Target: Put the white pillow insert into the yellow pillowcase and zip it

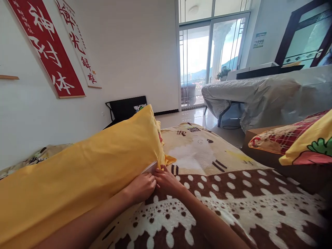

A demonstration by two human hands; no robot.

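Yellow fabric cover (pixel 98 155) stretches from eight o'clock toward the centre across a brown-and-cream fleece blanket (pixel 192 152). At six o'clock the left hand (pixel 144 185) and right hand (pixel 167 180) meet, fingers closed, pinching its lower edge. Sliding glass doors (pixel 195 58) stand at one o'clock, a red hanging scroll (pixel 46 48) at ten, a carrot-print cushion (pixel 315 152) at three.

The cloth cover (pixel 103 152) is plain yellow — the blanket (pixel 225 180) cream and brown, with white spots. One wall scroll (pixel 49 52) is red with white characters — the other scroll (pixel 77 45), white with red.
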